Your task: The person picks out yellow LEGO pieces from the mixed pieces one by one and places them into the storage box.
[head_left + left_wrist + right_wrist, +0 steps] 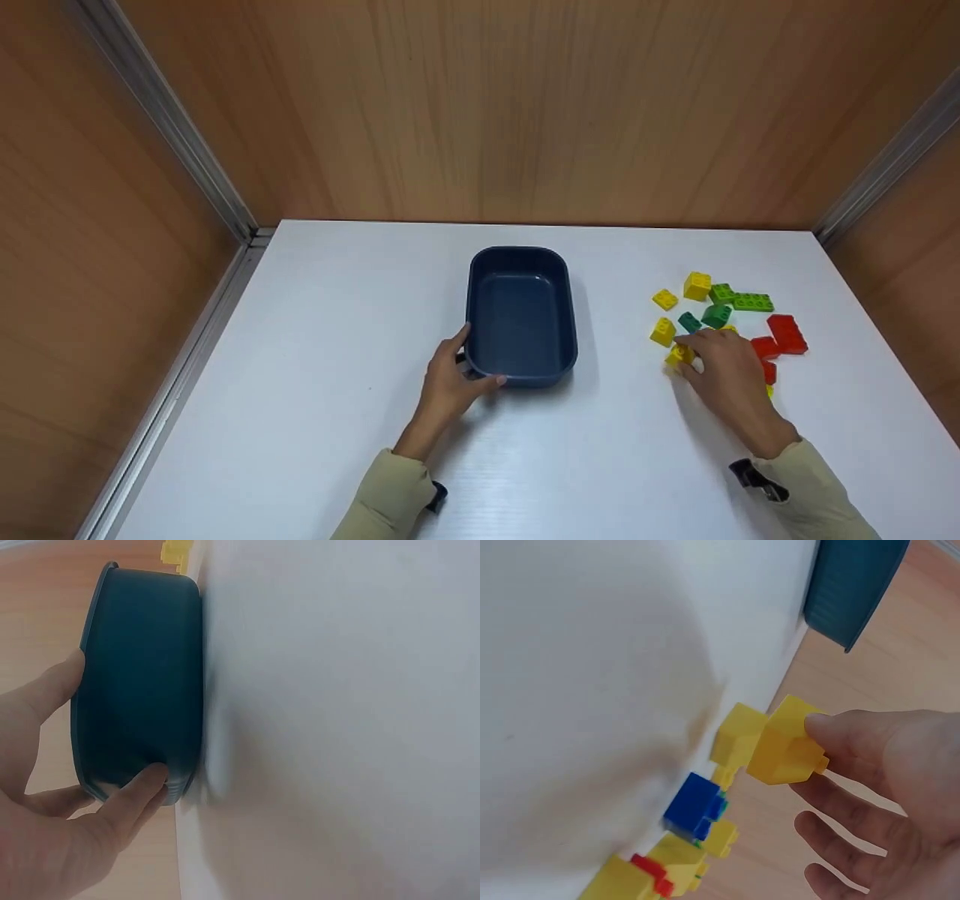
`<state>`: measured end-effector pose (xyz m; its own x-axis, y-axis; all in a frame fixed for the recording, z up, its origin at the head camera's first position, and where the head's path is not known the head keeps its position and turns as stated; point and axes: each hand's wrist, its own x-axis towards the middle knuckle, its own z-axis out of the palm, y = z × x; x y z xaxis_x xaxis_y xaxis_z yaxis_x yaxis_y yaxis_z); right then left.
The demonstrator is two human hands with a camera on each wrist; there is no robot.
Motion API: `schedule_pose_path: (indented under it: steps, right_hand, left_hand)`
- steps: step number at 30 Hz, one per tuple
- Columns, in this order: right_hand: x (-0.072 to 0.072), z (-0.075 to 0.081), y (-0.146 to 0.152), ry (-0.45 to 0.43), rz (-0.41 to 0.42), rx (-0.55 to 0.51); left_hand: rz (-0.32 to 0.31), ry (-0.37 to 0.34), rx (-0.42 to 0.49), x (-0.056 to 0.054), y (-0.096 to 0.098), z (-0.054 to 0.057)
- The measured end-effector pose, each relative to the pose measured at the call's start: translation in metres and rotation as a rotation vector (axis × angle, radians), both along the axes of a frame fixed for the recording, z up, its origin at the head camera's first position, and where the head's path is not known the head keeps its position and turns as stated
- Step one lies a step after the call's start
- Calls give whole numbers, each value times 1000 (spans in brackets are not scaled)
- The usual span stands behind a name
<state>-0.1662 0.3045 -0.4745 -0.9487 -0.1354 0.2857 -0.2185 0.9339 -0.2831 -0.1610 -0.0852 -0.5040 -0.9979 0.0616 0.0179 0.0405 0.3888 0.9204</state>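
A dark blue rectangular dish (521, 319) rests on the white table. My left hand (448, 382) grips its near left corner, thumb on the near rim and fingers along the left side. In the left wrist view the fingers bend against the end of the dish (142, 675). On the right, my right hand (724, 371) pinches a yellow toy brick (679, 355) between thumb and fingers. The right wrist view shows this yellow brick (786, 746) tilted in the pinch, near another yellow brick (739, 733). The right hand partly hides several bricks.
Loose bricks surround the right hand: red (787, 334), light green (752, 301), dark green (717, 315) and yellow (697, 286). A blue brick (694, 804) appears in the right wrist view. Wooden panels (525, 112) stand behind and beside the white table (315, 315).
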Motion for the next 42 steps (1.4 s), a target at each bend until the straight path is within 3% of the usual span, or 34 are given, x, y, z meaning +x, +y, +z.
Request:
schedule_pose_path:
  steps: [7, 19, 42]
  right_hand:
    - [-7, 12, -18, 1, 41, 4]
    - [-16, 24, -50, 30, 136, 13]
    - [-29, 33, -109, 59, 253, 53]
  left_hand:
    - [2, -1, 38, -1, -1, -1]
    - [4, 8, 28, -2, -2, -1]
    - [16, -13, 27, 0, -1, -7]
